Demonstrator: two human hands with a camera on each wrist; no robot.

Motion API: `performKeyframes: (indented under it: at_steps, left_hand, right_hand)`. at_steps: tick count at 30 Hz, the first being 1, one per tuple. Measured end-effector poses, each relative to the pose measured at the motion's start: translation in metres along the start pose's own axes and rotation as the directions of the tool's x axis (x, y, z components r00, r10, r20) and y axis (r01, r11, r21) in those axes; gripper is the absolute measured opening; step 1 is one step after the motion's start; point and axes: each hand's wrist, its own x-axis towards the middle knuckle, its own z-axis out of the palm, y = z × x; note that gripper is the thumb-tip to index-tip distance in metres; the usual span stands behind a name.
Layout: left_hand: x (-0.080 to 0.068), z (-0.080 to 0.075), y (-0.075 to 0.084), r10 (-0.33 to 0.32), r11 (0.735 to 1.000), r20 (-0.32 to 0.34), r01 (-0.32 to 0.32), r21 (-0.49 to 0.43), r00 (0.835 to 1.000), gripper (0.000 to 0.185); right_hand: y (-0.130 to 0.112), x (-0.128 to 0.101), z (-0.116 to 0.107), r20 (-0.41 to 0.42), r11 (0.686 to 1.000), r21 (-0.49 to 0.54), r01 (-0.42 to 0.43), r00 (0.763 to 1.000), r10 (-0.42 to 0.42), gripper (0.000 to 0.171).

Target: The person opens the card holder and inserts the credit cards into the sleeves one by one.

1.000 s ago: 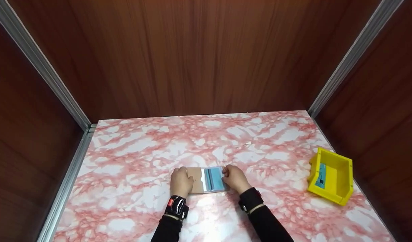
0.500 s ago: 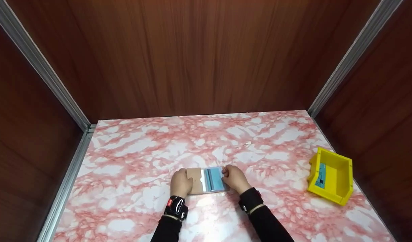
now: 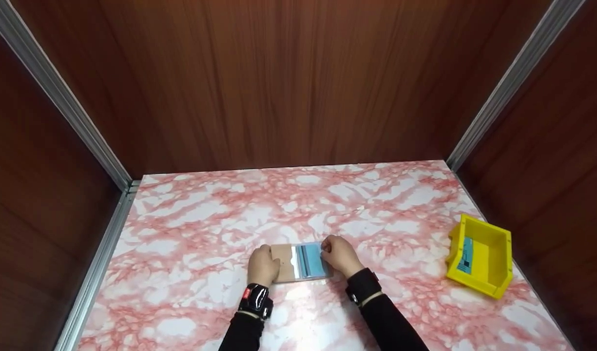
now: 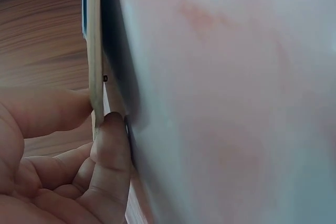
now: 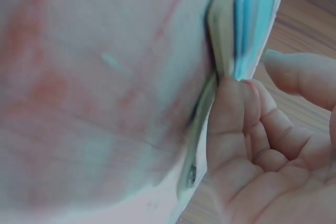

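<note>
An open tan card holder (image 3: 282, 263) lies spread on the marbled table between both hands, with a blue card (image 3: 314, 259) with dark stripes in its clear pocket on the right half. My left hand (image 3: 262, 265) pinches its left edge, thumb on top and fingers beneath, as the left wrist view shows. At the opposite edge, my right hand (image 3: 341, 254) has curled fingers against the holder's border and its thumb close over the pocket side. In the right wrist view a strap with a snap button (image 5: 192, 176) hangs beside those fingers.
A yellow bin (image 3: 488, 258) stands on the right of the table, with a light-blue label (image 3: 466, 255) on its side. Dark wood-grain panels (image 3: 288, 87) with metal corner rails enclose the table at the back and both sides.
My right hand has shifted slightly away from me along the holder's right edge. The left hand and the holder have stayed almost where they were.
</note>
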Motion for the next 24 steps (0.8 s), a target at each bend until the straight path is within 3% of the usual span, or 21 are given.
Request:
performKeyframes:
  at_steps: [6,13,24]
  left_hand:
    - [0.000,0.000,-0.001,0.012,1.000,-0.017,-0.012,-0.003,1.000,0.018]
    - [-0.001,-0.001,0.001,0.034,0.999,-0.046,-0.034,0.008,0.998,0.015]
    - [0.002,0.000,-0.002,-0.010,1.000,-0.010,0.010,-0.013,1.000,0.015]
  right_hand:
    - [-0.002,0.012,-0.003,-0.023,0.997,-0.049,0.067,0.997,-0.068,0.009]
    - [-0.003,0.022,-0.003,0.005,0.989,-0.097,0.115,0.993,-0.115,0.006]
    - [-0.003,0.028,0.004,0.002,0.977,-0.147,0.152,0.988,-0.153,0.004]
